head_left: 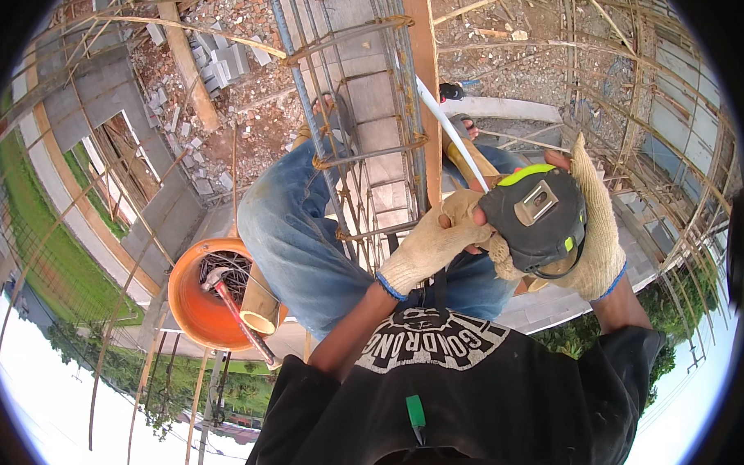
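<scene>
A black tape measure (544, 226) with bright green trim and a metal belt clip is held up in front of my right thigh. My right hand (599, 216), in a cream knit glove with bare fingertips, wraps round the case from its right side. At the case's left side, by the blade's mouth, my left hand (439, 241) grips with bent fingers in a matching glove. From there the pale blade (454, 125) runs out, up and to the left, along a wooden board (425, 62). Between my legs lies a rebar cage (370, 163) tied with wire.
An orange bucket (182, 312) on my left holds many nails (233, 275); a red-handled hammer (236, 314) leans across its rim. Grey blocks (222, 62) and rubble lie far below. Bamboo poles (689, 63) and thin rods surround my high seat. A foot in a sandal shows beyond the board.
</scene>
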`<state>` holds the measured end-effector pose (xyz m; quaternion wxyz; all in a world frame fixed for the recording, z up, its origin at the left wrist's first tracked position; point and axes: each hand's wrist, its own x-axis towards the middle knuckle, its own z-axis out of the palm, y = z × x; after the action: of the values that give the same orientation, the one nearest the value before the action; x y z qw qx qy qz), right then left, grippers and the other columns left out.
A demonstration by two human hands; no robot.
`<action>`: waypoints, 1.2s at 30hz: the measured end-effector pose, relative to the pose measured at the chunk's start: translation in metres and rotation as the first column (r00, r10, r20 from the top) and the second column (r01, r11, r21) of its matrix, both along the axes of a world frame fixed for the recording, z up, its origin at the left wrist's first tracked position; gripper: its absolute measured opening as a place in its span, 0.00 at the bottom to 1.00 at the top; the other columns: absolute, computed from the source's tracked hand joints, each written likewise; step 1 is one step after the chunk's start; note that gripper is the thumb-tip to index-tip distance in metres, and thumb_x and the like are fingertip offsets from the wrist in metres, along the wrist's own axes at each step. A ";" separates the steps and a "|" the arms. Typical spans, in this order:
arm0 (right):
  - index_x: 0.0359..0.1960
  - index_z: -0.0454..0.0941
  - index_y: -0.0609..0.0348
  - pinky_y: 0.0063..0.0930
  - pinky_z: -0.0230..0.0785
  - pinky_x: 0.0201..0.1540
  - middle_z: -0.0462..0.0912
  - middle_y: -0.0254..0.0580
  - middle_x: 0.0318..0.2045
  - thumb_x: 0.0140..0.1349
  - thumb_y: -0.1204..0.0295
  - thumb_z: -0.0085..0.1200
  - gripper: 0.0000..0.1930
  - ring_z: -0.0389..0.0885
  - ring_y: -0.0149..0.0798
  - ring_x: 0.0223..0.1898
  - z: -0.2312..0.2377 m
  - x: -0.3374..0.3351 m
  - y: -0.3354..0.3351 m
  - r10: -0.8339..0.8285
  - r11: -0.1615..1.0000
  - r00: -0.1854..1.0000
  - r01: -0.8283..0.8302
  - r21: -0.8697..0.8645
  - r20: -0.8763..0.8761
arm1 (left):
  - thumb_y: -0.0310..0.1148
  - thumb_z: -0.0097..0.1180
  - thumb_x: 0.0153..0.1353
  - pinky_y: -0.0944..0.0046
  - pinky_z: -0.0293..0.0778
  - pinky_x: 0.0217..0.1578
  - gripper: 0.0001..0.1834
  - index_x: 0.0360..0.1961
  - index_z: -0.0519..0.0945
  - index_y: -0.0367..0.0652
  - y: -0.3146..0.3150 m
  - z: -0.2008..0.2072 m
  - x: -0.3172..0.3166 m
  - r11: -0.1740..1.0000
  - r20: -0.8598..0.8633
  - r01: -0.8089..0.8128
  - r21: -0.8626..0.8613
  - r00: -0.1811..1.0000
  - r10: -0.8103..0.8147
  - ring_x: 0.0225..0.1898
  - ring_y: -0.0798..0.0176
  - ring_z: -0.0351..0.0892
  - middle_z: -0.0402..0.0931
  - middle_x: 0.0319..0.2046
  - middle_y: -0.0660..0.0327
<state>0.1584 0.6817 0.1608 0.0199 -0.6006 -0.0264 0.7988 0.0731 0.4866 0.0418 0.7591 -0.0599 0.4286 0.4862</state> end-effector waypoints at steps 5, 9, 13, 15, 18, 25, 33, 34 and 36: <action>0.71 0.70 0.52 0.52 0.86 0.51 0.84 0.60 0.53 0.74 0.35 0.47 0.38 0.88 0.52 0.51 -0.011 -0.012 -0.009 -0.114 0.974 0.977 0.074 -0.215 -0.181 | 0.37 0.80 0.50 0.63 0.75 0.37 0.30 0.51 0.78 0.44 0.010 0.063 -0.080 0.865 -0.573 0.501 -0.015 0.705 -0.418 0.35 0.67 0.79 0.79 0.35 0.63; 0.70 0.71 0.51 0.53 0.86 0.50 0.86 0.58 0.51 0.72 0.33 0.48 0.39 0.90 0.55 0.49 -0.012 -0.028 -0.008 -0.035 0.992 0.990 0.018 -0.121 -0.139 | 0.44 0.90 0.31 0.57 0.76 0.44 0.50 0.58 0.77 0.42 0.013 0.085 -0.104 0.943 -0.911 0.333 -0.005 0.388 -0.142 0.48 0.60 0.81 0.78 0.48 0.60; 0.65 0.75 0.41 0.53 0.86 0.49 0.86 0.48 0.48 0.72 0.34 0.50 0.32 0.90 0.50 0.47 -0.010 -0.039 -0.007 0.038 0.995 0.998 -0.042 -0.089 -0.050 | 0.53 0.88 0.24 0.48 0.66 0.68 0.70 0.73 0.69 0.36 0.021 0.071 -0.125 0.897 -0.893 0.342 0.279 0.436 0.111 0.73 0.39 0.66 0.71 0.68 0.43; 0.67 0.74 0.39 0.50 0.85 0.51 0.85 0.42 0.50 0.73 0.35 0.49 0.31 0.88 0.44 0.50 -0.017 -0.033 -0.006 0.081 0.990 0.982 -0.099 -0.099 -0.171 | 0.52 0.88 0.28 0.46 0.64 0.70 0.68 0.73 0.69 0.36 0.036 0.072 -0.134 0.790 -0.935 0.543 0.286 0.339 0.106 0.75 0.36 0.63 0.68 0.71 0.42; 0.71 0.70 0.42 0.47 0.82 0.57 0.81 0.33 0.56 0.75 0.37 0.46 0.33 0.83 0.38 0.57 -0.024 -0.029 -0.015 0.059 0.997 0.963 -0.070 -0.035 -0.264 | 0.51 0.85 0.37 0.44 0.64 0.70 0.60 0.71 0.72 0.34 0.058 0.078 -0.129 0.671 -0.938 0.662 0.334 0.307 0.163 0.73 0.33 0.64 0.69 0.69 0.41; 0.75 0.64 0.44 0.42 0.77 0.65 0.79 0.31 0.56 0.79 0.40 0.41 0.33 0.80 0.35 0.61 -0.026 -0.030 -0.018 -0.008 0.998 0.947 0.026 0.052 -0.321 | 0.46 0.85 0.39 0.42 0.60 0.72 0.55 0.69 0.74 0.34 0.072 0.082 -0.125 0.603 -0.915 0.698 0.386 0.373 0.153 0.72 0.34 0.66 0.72 0.66 0.39; 0.76 0.65 0.49 0.47 0.71 0.69 0.77 0.39 0.64 0.79 0.38 0.39 0.35 0.74 0.40 0.68 -0.044 -0.026 -0.024 -0.036 0.999 0.888 0.042 0.003 -0.459 | 0.45 0.86 0.40 0.39 0.61 0.71 0.53 0.67 0.76 0.34 0.076 0.080 -0.131 0.638 -0.936 0.685 0.353 0.251 0.247 0.71 0.35 0.70 0.78 0.64 0.45; 0.76 0.64 0.52 0.45 0.69 0.71 0.75 0.42 0.67 0.79 0.40 0.40 0.35 0.74 0.40 0.69 -0.045 -0.026 -0.025 -0.068 0.997 0.863 0.072 -0.011 -0.501 | 0.45 0.85 0.41 0.40 0.62 0.70 0.52 0.67 0.76 0.34 0.074 0.077 -0.131 0.655 -0.935 0.668 0.353 0.236 0.264 0.70 0.36 0.71 0.79 0.64 0.46; 0.75 0.64 0.56 0.41 0.69 0.68 0.74 0.44 0.66 0.79 0.44 0.44 0.34 0.75 0.39 0.66 -0.046 -0.023 -0.028 0.010 0.996 0.864 0.034 0.077 -0.504 | 0.47 0.84 0.41 0.40 0.63 0.70 0.52 0.67 0.76 0.34 0.069 0.075 -0.131 0.675 -0.941 0.656 0.337 0.215 0.260 0.70 0.35 0.71 0.78 0.64 0.46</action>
<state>0.1352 0.6535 0.1146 0.0560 -0.3700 -0.0497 0.9260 -0.0579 0.5559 0.1163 0.3503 0.6029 0.5812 0.4195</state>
